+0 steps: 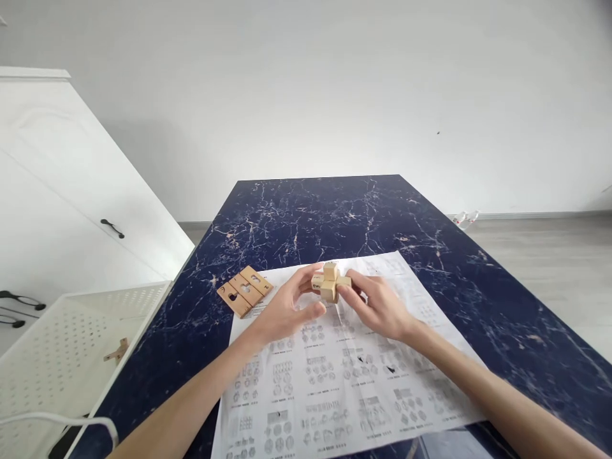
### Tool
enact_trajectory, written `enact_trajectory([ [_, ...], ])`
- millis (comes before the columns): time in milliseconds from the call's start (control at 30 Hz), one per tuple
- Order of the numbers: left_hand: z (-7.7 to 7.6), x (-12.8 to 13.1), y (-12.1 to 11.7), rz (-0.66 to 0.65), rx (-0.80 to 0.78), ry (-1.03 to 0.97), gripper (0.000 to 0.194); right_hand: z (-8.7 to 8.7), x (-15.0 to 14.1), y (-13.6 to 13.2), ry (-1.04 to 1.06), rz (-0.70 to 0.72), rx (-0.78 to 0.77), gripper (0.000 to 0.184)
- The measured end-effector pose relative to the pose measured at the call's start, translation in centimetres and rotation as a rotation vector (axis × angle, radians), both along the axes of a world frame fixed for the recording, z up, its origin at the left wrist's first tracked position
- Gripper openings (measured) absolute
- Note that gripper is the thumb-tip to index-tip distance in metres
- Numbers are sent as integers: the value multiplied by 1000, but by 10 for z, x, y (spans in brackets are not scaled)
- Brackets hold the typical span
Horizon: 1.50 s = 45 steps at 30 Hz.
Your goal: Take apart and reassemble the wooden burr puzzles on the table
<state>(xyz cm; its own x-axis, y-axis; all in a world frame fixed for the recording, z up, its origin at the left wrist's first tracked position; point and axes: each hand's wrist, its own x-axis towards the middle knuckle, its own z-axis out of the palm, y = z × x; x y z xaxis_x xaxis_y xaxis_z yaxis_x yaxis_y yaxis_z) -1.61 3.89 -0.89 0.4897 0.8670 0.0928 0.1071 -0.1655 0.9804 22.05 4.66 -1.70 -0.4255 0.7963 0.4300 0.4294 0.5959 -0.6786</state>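
A wooden burr puzzle, made of interlocking light blocks in a cross shape, is held above the printed paper sheet. My right hand pinches its right-hand arm between thumb and fingers. My left hand curves around the left side of the puzzle, thumb and fingers spread apart; whether its fingertips touch the wood is unclear. Rows of small diagrams and text cover the sheet under both hands. Left of my left hand lie flat wooden puzzle plates with cut-out shapes, side by side on the sheet's corner and the table.
The table has a dark blue marbled top. At left stand a white cabinet and a white perforated basket holding a small wooden piece. A white cable crosses the lower left. Behind is a pale wall.
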Motion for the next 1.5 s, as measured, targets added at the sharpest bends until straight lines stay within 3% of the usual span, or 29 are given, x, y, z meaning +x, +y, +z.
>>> enact_trajectory([
  [167, 7, 2, 1, 3, -57, 24, 76, -14, -6, -3, 64, 101, -67, 36],
  [300, 8, 5, 3, 14, -67, 73, 66, -15, -3, -6, 70, 107, -35, 34],
  [533, 6, 6, 9, -11, -174, 92, 61, -11, -1, -1, 1, 144, 185, 30],
  [767, 7, 5, 12, -7, -246, 91, 65, -12, -1, 4, -90, 61, 383, 25],
  [1100, 6, 1, 12, -13, -254, 101, 68, -9, -3, 6, -110, 69, 385, 30],
  [1500, 6, 5, 12, 21, -226, 122, 69, -16, -5, 3, -171, 20, 348, 34],
])
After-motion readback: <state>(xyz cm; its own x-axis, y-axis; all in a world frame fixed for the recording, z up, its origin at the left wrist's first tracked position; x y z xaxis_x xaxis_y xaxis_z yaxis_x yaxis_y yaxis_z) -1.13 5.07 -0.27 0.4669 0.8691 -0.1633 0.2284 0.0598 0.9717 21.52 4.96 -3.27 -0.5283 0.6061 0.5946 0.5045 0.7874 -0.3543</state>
